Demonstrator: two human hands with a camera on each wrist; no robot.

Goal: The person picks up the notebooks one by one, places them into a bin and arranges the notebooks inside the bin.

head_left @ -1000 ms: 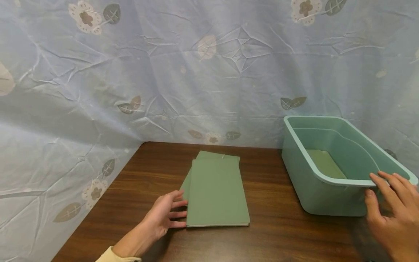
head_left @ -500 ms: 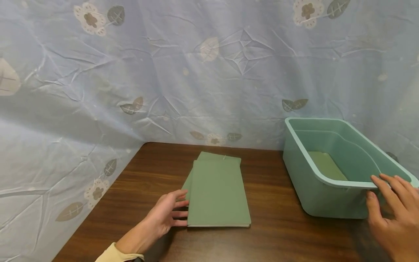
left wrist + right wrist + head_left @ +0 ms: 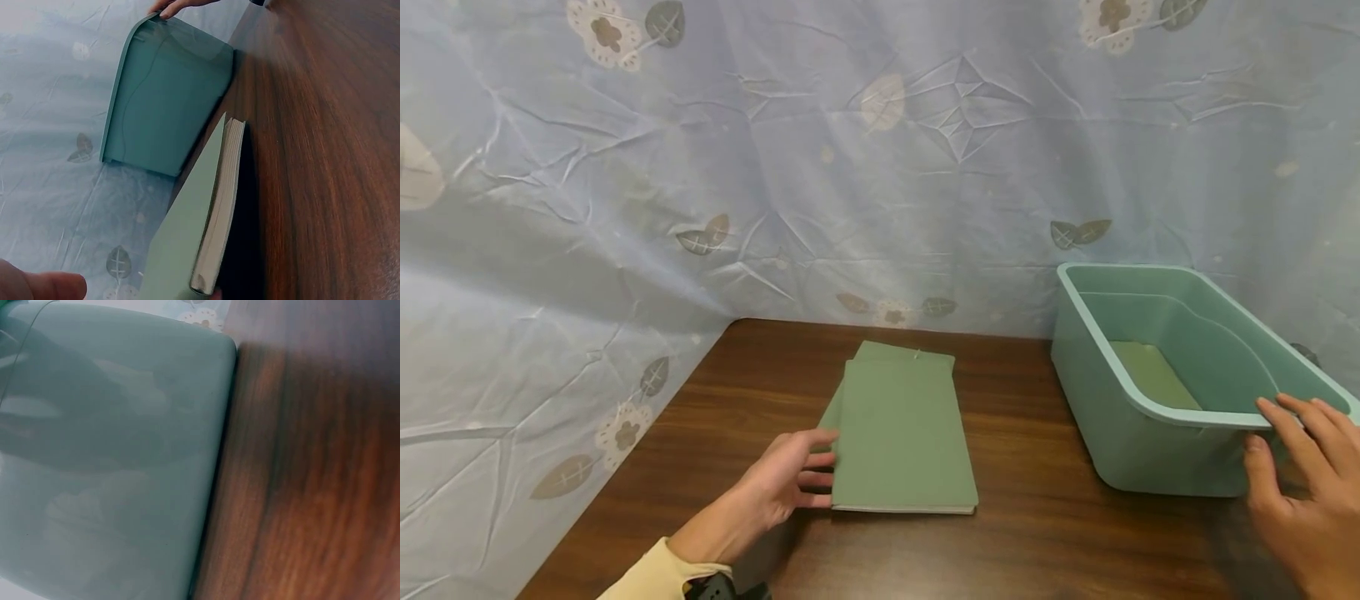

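A green softcover notebook (image 3: pixel 904 437) lies on the wooden table on top of a second green notebook (image 3: pixel 872 352), which is turned at an angle and mostly covered. My left hand (image 3: pixel 790 479) is at the left edge of the upper one, fingers extended with their tips at or under it. In the left wrist view the thumb (image 3: pixel 59 286) stands apart from the notebook's cover, and its page edges face the camera. My right hand (image 3: pixel 1311 487) holds the near rim of a teal plastic bin (image 3: pixel 1165 450), fingers over the rim, thumb against the outside wall.
Inside the bin, another flat green item (image 3: pixel 1153 375) lies on the bottom. Behind and to the left of the brown table (image 3: pixel 1037 550) hangs a pale floral curtain (image 3: pixel 820 192). The bin stands at the right, near the back curtain.
The head view shifts slightly. Both hands stay almost where they were, the left at the notebook's edge and the right on the bin's rim.
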